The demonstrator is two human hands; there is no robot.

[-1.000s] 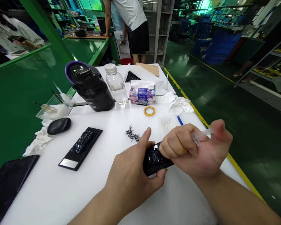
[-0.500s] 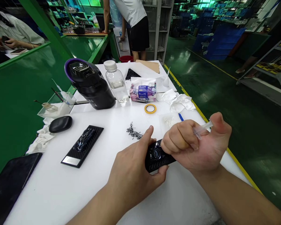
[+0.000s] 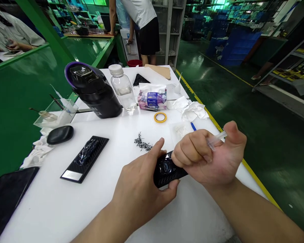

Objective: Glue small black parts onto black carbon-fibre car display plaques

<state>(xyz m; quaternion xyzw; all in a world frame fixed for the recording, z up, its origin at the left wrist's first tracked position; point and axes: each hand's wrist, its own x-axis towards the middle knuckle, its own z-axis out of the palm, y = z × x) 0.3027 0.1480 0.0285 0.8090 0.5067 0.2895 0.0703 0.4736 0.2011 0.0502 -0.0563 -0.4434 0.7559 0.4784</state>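
Observation:
My left hand (image 3: 142, 184) grips a black carbon-pattern plate with a small dark model car on it (image 3: 166, 170), thumb under its near edge, index finger stretched along its far side. My right hand (image 3: 210, 158) is closed around a thin clear syringe-like applicator (image 3: 216, 139), thumb on its back end, knuckles over the plate. A second black plate carrying a dark model car (image 3: 84, 158) lies to the left on the white table (image 3: 96, 202). A little heap of black bits (image 3: 142, 143) sits just beyond my left index finger.
Behind stand a black and purple jug (image 3: 93, 89), a clear bottle (image 3: 122, 88), a printed pouch (image 3: 152, 98), yellow tape ring (image 3: 160, 117), crumpled tissue (image 3: 192, 109), a clear tray with brushes (image 3: 55, 114), a black oval case (image 3: 60, 134) and a dark tablet (image 3: 7, 197). People stand and sit beyond.
Both hands and the plate keep their hold and pose; only my head view shifts slightly, sliding the table things a little leftward.

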